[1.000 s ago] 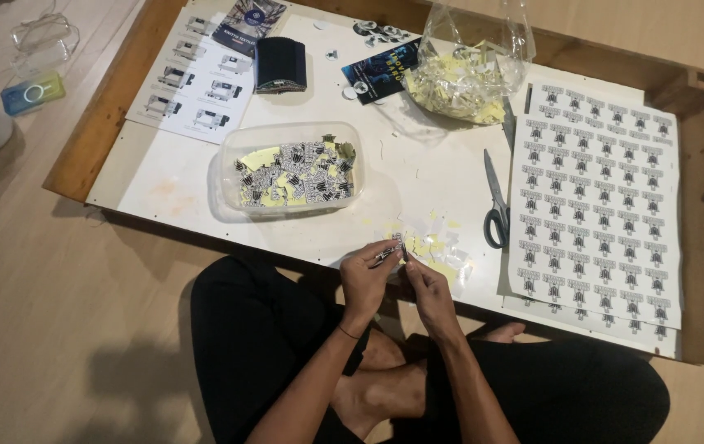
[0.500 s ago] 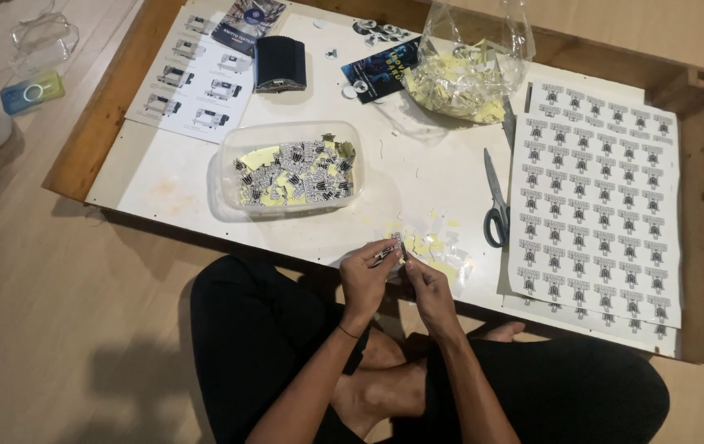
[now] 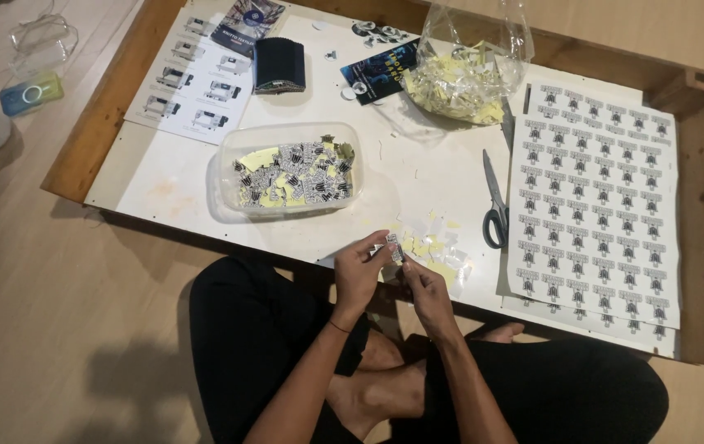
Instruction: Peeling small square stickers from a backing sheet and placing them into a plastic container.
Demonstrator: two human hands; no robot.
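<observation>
Seated cross-legged at a low bench (image 3: pixel 204 177), a person pinches a small printed sticker (image 3: pixel 394 245) between left hand (image 3: pixel 359 271) & right hand (image 3: pixel 428 292), fingers of both clenched on it, just above the bench's near edge. Yellow backing scraps (image 3: pixel 434 251) lie beside; scissors (image 3: pixel 493 201) & sticker sheet (image 3: pixel 595 193) to the right; plastic tub (image 3: pixel 290 170) of cut stickers behind.

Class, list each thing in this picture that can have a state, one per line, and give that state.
Small sticker: pinched between both hands.
Left hand: holding it.
Right hand: holding it.
Plastic tub: open, partly filled.
Scissors: closed, lying flat.
Clear bag: open, holding yellow scraps.
</observation>
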